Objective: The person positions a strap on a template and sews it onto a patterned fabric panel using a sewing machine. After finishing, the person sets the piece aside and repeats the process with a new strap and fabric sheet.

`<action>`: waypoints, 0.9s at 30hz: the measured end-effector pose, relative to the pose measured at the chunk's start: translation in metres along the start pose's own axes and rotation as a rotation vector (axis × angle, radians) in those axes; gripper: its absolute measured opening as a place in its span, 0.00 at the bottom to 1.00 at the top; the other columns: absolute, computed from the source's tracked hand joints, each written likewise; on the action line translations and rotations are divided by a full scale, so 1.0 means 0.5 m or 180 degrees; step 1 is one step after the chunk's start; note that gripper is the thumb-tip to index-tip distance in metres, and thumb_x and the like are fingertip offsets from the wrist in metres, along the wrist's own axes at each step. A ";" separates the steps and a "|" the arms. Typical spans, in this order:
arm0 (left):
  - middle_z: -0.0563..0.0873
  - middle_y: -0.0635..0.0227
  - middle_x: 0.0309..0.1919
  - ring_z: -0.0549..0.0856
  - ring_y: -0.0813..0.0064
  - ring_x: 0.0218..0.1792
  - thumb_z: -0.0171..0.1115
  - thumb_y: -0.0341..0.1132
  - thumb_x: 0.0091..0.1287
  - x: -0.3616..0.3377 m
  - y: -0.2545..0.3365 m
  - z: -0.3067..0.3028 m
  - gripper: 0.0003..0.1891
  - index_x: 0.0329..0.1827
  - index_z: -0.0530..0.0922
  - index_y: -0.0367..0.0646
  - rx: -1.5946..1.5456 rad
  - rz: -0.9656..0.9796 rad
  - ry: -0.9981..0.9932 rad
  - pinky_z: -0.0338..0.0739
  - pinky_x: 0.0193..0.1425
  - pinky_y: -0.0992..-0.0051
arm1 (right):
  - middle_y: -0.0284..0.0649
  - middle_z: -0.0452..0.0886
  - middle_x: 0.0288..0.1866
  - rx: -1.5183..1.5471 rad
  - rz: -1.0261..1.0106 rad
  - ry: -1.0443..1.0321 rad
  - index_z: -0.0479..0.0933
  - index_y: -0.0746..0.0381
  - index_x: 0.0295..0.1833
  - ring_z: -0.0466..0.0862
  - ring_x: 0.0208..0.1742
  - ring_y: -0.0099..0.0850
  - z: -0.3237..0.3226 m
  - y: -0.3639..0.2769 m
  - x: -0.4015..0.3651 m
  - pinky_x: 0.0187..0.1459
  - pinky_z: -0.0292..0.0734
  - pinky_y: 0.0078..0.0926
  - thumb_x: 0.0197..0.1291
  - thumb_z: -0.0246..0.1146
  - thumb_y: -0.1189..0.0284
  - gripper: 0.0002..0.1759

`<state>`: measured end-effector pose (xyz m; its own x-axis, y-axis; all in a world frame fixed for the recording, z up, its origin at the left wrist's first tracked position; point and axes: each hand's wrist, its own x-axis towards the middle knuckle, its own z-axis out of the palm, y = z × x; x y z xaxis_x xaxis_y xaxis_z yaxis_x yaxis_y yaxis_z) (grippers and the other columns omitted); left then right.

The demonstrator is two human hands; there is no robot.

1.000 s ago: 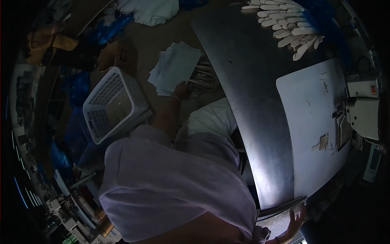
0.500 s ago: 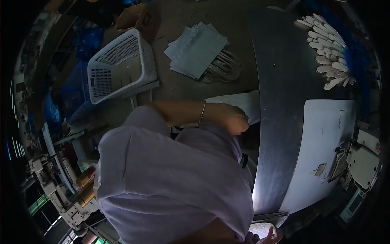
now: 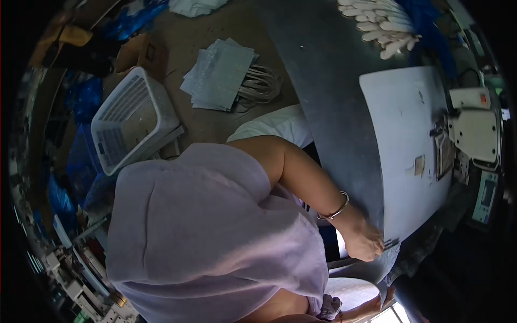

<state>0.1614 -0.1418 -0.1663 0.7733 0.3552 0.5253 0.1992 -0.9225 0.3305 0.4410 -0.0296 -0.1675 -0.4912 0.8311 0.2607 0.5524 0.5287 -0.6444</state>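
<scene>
My left hand (image 3: 365,243), with a metal bracelet at the wrist, is at the near edge of the dark metal tabletop (image 3: 331,110). Its fingers are curled closed on the edge of a thin grey sheet (image 3: 389,264), beside the dark edges of a small stack. At the bottom, partly cut off by shadow, my right hand (image 3: 386,299) has its fingers bent at the lower end of that grey sheet. A pale rounded surface (image 3: 353,289) lies between the right forearm and the sheet. A scrunchie (image 3: 330,307) sits at the right arm.
A white board (image 3: 401,129) lies on the tabletop before a sewing machine (image 3: 474,137) with a small control panel (image 3: 486,196). White gloves (image 3: 379,24) are piled at the far end. On the floor are flat bags (image 3: 221,72) with cord handles, a white basket (image 3: 161,126) and a cardboard box (image 3: 152,56).
My left hand has moved from beside my lap to the table's near edge and closed on the grey sheet. My right hand has shifted slightly forward. The view has turned.
</scene>
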 end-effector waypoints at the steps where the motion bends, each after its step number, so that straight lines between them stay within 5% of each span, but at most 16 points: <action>1: 0.82 0.46 0.52 0.80 0.56 0.59 0.54 0.35 0.61 0.014 0.009 0.041 0.13 0.38 0.85 0.37 0.0209 0.0058 0.0285 0.72 0.65 0.54 | 0.45 0.76 0.68 -0.0096 0.0070 0.0246 0.77 0.66 0.62 0.75 0.69 0.42 -0.034 -0.010 -0.051 0.68 0.70 0.43 0.64 0.64 0.71 0.21; 3: 0.74 0.44 0.65 0.66 0.58 0.74 0.54 0.36 0.64 0.031 0.033 0.101 0.17 0.48 0.82 0.33 0.0734 0.0373 0.0752 0.54 0.77 0.45 | 0.45 0.77 0.67 -0.0416 0.0335 0.0929 0.77 0.66 0.62 0.75 0.69 0.42 -0.106 -0.062 -0.205 0.68 0.70 0.42 0.65 0.64 0.72 0.21; 5: 0.74 0.47 0.66 0.63 0.60 0.76 0.54 0.39 0.66 0.068 0.060 0.126 0.18 0.48 0.82 0.33 -0.0064 0.0326 0.0492 0.51 0.79 0.45 | 0.45 0.77 0.67 -0.0849 0.0712 0.1678 0.77 0.66 0.61 0.75 0.68 0.42 -0.159 -0.125 -0.390 0.68 0.70 0.42 0.65 0.63 0.72 0.20; 6: 0.74 0.53 0.67 0.62 0.61 0.77 0.54 0.41 0.68 0.074 0.069 0.136 0.17 0.48 0.83 0.38 -0.0153 0.0378 -0.0095 0.48 0.79 0.41 | 0.48 0.81 0.61 -0.1301 0.0649 0.1968 0.80 0.70 0.53 0.79 0.65 0.42 -0.137 -0.184 -0.346 0.67 0.73 0.38 0.69 0.57 0.71 0.15; 7: 0.73 0.60 0.69 0.62 0.62 0.76 0.54 0.45 0.69 0.087 0.075 0.122 0.19 0.56 0.82 0.45 -0.0811 0.0213 -0.0888 0.45 0.79 0.39 | 0.50 0.81 0.61 -0.1110 0.0497 0.2320 0.79 0.69 0.56 0.79 0.65 0.41 -0.151 -0.172 -0.368 0.65 0.75 0.38 0.70 0.55 0.72 0.15; 8: 0.70 0.66 0.72 0.61 0.64 0.77 0.51 0.48 0.72 0.061 0.085 0.180 0.24 0.68 0.75 0.50 -0.0282 0.0171 -0.0248 0.43 0.80 0.44 | 0.49 0.80 0.62 -0.0677 0.0467 0.2864 0.77 0.68 0.58 0.78 0.66 0.41 -0.172 -0.190 -0.388 0.68 0.73 0.38 0.69 0.56 0.74 0.15; 10: 0.70 0.65 0.73 0.62 0.64 0.77 0.51 0.50 0.72 0.063 0.089 0.169 0.27 0.71 0.71 0.50 -0.0128 0.0184 -0.0400 0.42 0.80 0.45 | 0.48 0.79 0.63 -0.0317 0.0441 0.3537 0.76 0.68 0.60 0.77 0.66 0.41 -0.181 -0.256 -0.435 0.70 0.71 0.38 0.68 0.57 0.75 0.16; 14: 0.69 0.62 0.73 0.63 0.63 0.76 0.54 0.49 0.72 0.060 0.085 0.168 0.27 0.70 0.72 0.48 -0.0379 0.0154 -0.0437 0.42 0.81 0.46 | 0.47 0.80 0.61 -0.0664 0.0708 0.3289 0.76 0.67 0.60 0.80 0.62 0.38 -0.507 -0.161 -0.610 0.66 0.74 0.34 0.68 0.58 0.77 0.16; 16: 0.69 0.62 0.73 0.63 0.63 0.76 0.54 0.48 0.72 0.062 0.085 0.159 0.27 0.71 0.72 0.48 -0.0374 0.0089 -0.0471 0.41 0.81 0.45 | 0.47 0.81 0.60 -0.0732 0.0716 0.3030 0.76 0.67 0.60 0.81 0.60 0.37 -0.544 -0.160 -0.641 0.64 0.76 0.33 0.68 0.58 0.78 0.16; 21: 0.68 0.52 0.73 0.66 0.55 0.74 0.55 0.44 0.73 0.042 0.073 0.061 0.28 0.72 0.67 0.37 -0.1311 -0.0223 -0.0347 0.56 0.79 0.54 | 0.45 0.83 0.57 -0.0837 0.0491 0.2227 0.76 0.66 0.61 0.84 0.56 0.33 -0.375 -0.208 -0.305 0.59 0.81 0.29 0.68 0.59 0.81 0.16; 22: 0.66 0.46 0.73 0.68 0.52 0.73 0.56 0.40 0.74 0.032 0.061 -0.007 0.29 0.72 0.64 0.32 -0.1125 -0.0460 0.0044 0.63 0.76 0.59 | 0.45 0.83 0.57 -0.0854 0.0400 0.2072 0.76 0.66 0.61 0.85 0.55 0.33 -0.360 -0.217 -0.259 0.58 0.82 0.28 0.68 0.59 0.82 0.16; 23: 0.66 0.45 0.73 0.68 0.52 0.73 0.56 0.39 0.74 0.022 0.028 -0.072 0.29 0.73 0.63 0.32 -0.1199 -0.0592 0.0575 0.64 0.75 0.59 | 0.42 0.84 0.54 -0.2121 -0.0532 0.1871 0.79 0.65 0.57 0.85 0.51 0.32 -0.270 -0.347 -0.105 0.51 0.83 0.28 0.64 0.62 0.83 0.15; 27: 0.68 0.44 0.71 0.69 0.50 0.72 0.63 0.40 0.71 0.009 -0.093 -0.313 0.35 0.75 0.60 0.32 -0.0799 -0.0924 0.1599 0.66 0.74 0.59 | 0.39 0.81 0.42 -0.1620 -0.0826 0.0770 0.82 0.61 0.49 0.86 0.44 0.34 -0.048 -0.291 0.095 0.41 0.84 0.30 0.61 0.65 0.81 0.11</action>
<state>0.0613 -0.0734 -0.0566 0.3199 0.6695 0.6704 0.1641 -0.7360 0.6568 0.3538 -0.0629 -0.0440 -0.5190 0.6483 0.5571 0.7165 0.6853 -0.1301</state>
